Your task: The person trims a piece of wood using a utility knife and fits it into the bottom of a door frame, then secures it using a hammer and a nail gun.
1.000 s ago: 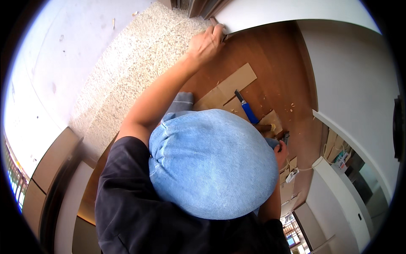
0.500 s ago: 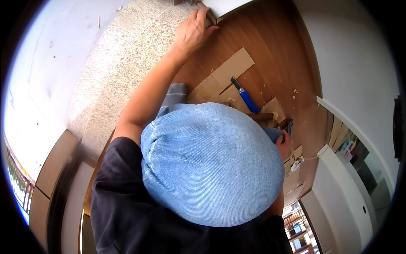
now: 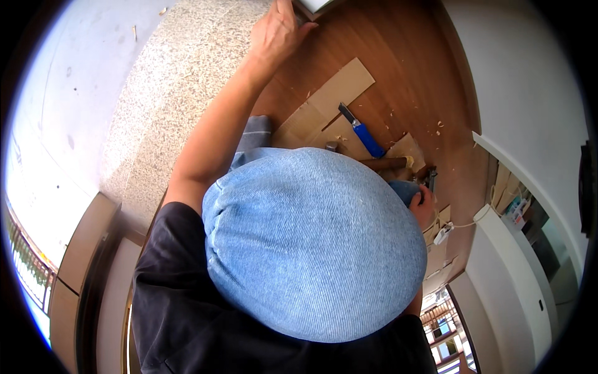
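Note:
My left hand [image 3: 274, 36] reaches far forward, its fingertips cut off by the upper edge. Its thumb points right beneath the corner of a white panel [image 3: 314, 5], and the fingers bend round something I cannot make out. My right hand [image 3: 423, 210] is low at the right, with curled fingers against a dark, blue-grey rounded thing [image 3: 403, 189] whose kind is unclear. My bent knee in light-blue jeans [image 3: 317, 243] hides much of the middle. Beyond it a blue-handled utility knife [image 3: 364, 134] lies on cardboard [image 3: 336, 90].
A brown wooden floor [image 3: 411, 75] carries scattered shavings. Near my right hand lie a brown stick-like piece [image 3: 386, 163], a dark metal tool [image 3: 432, 176] and a white plug on a cord [image 3: 443, 234]. Speckled stone [image 3: 180, 81] runs along the left; a white cabinet [image 3: 511, 274] stands right.
My view has shifted slightly, so my left hand sits higher and nearer the edge. The right hand appears a little further right, still beside the blue-grey thing. The utility knife stays on the cardboard.

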A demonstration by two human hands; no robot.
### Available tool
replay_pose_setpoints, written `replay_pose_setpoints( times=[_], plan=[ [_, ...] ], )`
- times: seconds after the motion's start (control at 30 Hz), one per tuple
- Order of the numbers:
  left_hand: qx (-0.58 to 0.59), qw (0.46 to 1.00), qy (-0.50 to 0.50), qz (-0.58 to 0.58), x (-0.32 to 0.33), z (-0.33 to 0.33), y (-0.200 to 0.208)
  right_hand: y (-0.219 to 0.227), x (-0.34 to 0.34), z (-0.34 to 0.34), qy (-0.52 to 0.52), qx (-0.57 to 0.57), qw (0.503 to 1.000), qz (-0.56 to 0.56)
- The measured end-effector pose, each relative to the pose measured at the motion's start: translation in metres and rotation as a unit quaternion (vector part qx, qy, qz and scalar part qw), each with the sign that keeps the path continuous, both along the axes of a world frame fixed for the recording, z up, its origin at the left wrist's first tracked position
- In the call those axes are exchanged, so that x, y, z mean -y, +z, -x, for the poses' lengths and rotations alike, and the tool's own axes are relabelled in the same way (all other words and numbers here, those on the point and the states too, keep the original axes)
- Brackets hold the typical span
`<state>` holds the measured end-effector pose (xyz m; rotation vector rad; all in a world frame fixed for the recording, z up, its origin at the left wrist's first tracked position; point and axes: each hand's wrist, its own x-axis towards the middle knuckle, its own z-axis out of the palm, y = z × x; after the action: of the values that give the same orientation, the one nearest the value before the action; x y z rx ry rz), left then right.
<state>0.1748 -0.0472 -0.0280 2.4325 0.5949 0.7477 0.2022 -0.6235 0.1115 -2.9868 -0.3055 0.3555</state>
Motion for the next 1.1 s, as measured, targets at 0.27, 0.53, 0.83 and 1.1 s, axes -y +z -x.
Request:
replay_pose_setpoints(
  times=[0.27,0.53,0.83,1.1],
  plan=[
    [-0.019,0.999,0.031,0.025,0.001,-0.009,-0.001,0.004,-0.011,0.000,0.000,-0.011,1.000,0.011],
    [-0.016,0.938,0.023,0.344,-0.010,-0.003,0.016,0.000,-0.002,-0.007,0.025,0.010,1.000,-0.001],
    [-0.166,0.820,-0.013,0.547,-0.043,-0.018,0.015,0.001,-0.003,-0.001,0.016,-0.005,1.000,-0.022],
    [-0.158,0.823,0.002,0.546,-0.049,-0.016,0.017,-0.007,0.002,-0.010,0.017,-0.023,0.999,-0.040]
  ],
)
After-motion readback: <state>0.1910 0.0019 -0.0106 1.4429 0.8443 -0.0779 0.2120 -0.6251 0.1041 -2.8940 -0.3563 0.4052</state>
